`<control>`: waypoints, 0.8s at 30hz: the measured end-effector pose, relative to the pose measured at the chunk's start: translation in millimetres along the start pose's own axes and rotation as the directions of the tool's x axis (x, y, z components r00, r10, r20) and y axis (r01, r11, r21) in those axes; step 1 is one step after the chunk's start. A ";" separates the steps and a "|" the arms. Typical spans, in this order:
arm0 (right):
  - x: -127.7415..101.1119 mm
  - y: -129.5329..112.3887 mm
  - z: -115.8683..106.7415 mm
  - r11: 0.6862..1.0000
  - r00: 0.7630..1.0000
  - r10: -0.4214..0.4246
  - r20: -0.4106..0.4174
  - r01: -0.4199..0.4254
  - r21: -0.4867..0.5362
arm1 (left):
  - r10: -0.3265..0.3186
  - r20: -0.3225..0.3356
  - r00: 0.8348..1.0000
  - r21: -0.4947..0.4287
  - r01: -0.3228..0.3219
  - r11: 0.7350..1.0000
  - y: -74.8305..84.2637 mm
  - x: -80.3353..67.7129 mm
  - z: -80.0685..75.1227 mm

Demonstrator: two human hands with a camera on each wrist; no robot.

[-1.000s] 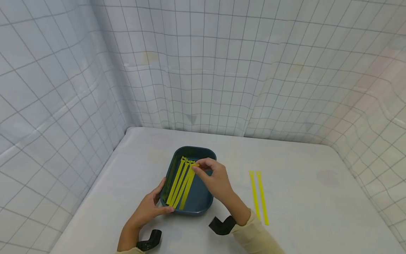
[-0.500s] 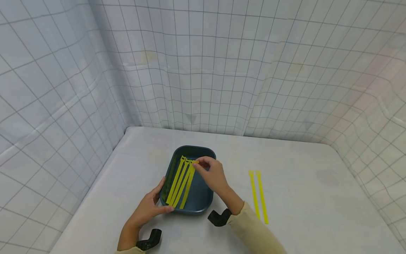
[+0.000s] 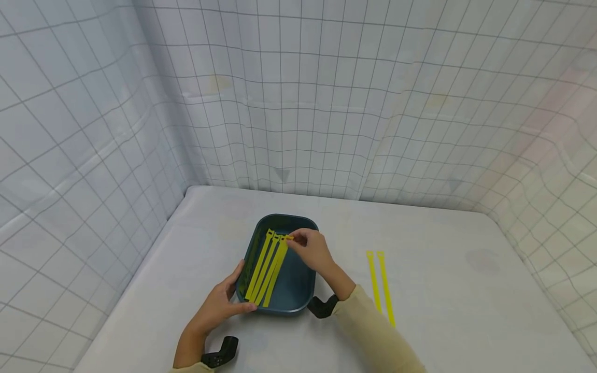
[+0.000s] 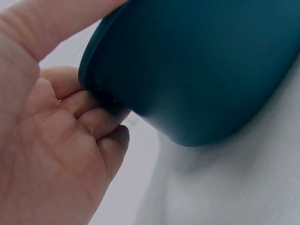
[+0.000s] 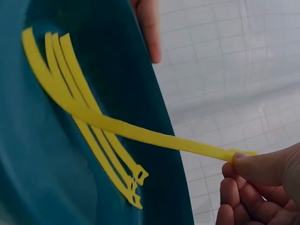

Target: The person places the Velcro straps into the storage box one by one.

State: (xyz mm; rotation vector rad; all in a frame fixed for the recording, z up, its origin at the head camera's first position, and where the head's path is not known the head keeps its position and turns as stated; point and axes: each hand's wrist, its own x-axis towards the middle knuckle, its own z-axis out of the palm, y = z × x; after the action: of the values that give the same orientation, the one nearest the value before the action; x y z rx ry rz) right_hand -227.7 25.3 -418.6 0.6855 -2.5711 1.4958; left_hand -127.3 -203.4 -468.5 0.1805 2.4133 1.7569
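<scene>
— Head view first: what sits in the dark teal tray [image 3: 298,295]?

— Yellow straps [image 3: 265,269], side by side along its left half. Two more straps [image 3: 380,285] lie on the white table [image 3: 443,311], well apart to the right.

— And the hands?

— The left hand [image 3: 219,305] grips the tray's near-left rim. The right hand [image 3: 312,248] pinches the far end of one strap [image 5: 154,138], which lies across the others.
</scene>
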 end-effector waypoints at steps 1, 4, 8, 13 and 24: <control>1.5 1.0 -0.4 1.000 1.000 0.010 0.016 -0.010 -0.025 | 0.000 0.000 1.000 -0.003 0.000 1.000 -0.1 0.0 0.0; 5.8 1.8 -1.8 0.996 0.998 0.039 0.058 -0.035 -0.079 | 0.000 0.001 1.000 -0.004 0.000 1.000 -1.0 0.2 -0.1; 11.5 1.4 -3.5 0.991 0.993 0.069 0.096 -0.057 -0.118 | 0.003 0.000 1.000 -0.008 -0.003 1.000 -1.8 0.3 0.0; 18.1 4.8 -4.6 0.984 0.986 0.100 0.132 -0.078 -0.162 | -0.007 -0.003 1.000 0.000 0.007 1.000 -1.2 0.2 -0.3; 31.0 8.9 -4.6 0.969 0.974 0.163 0.159 -0.128 -0.211 | -0.007 0.002 1.000 -0.004 0.007 1.000 -2.1 0.7 -0.4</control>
State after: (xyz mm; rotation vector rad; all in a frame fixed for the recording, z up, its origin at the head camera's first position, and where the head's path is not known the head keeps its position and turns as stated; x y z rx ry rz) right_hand -260.0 22.5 -414.2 0.6411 -2.9121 1.2385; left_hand -128.1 -204.3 -470.5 0.1725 2.4063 1.7571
